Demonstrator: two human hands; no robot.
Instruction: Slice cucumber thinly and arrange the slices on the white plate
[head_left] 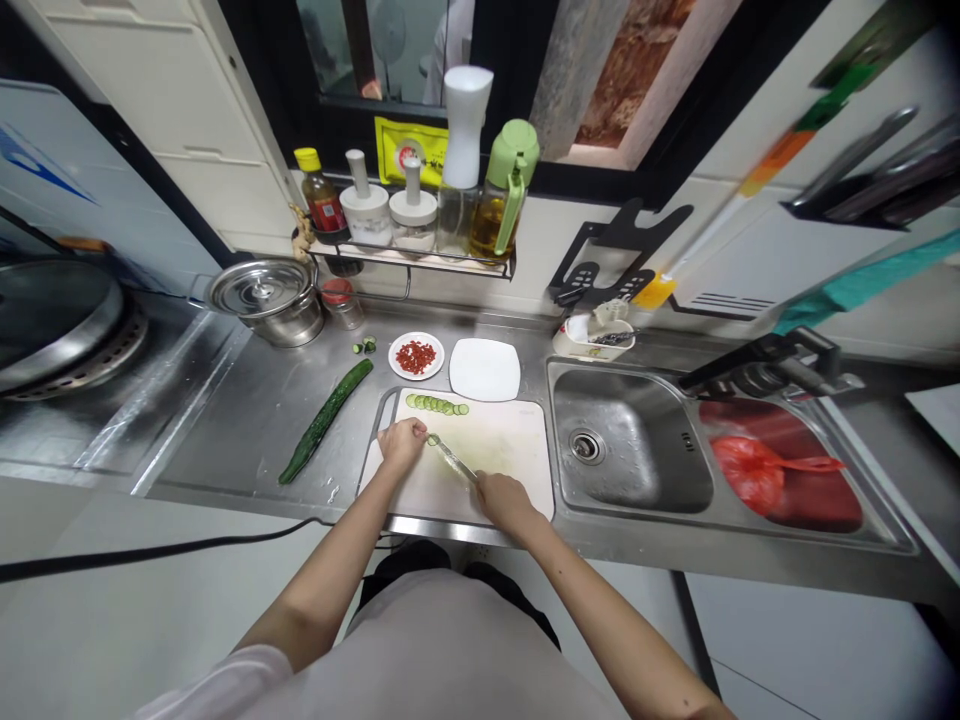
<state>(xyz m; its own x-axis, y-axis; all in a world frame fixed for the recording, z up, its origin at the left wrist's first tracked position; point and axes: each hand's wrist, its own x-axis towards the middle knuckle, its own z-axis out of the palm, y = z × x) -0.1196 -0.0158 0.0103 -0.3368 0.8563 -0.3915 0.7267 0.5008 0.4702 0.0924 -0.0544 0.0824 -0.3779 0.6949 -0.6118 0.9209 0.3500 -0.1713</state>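
Grasping a kitchen knife (454, 461), the right hand (505, 499) crosses the near edge of the cutting board (514, 445); the left hand (403, 444) pinches near the board's left side, its hold too small to tell. Cucumber slices (435, 405) line its far edge. Steel counter (225, 425) separates its left edge from a whole cucumber (326, 422); a sink basin (645, 455) sits just beside its right.

Left fingers (417, 428) bent, right fingers (487, 487) curled
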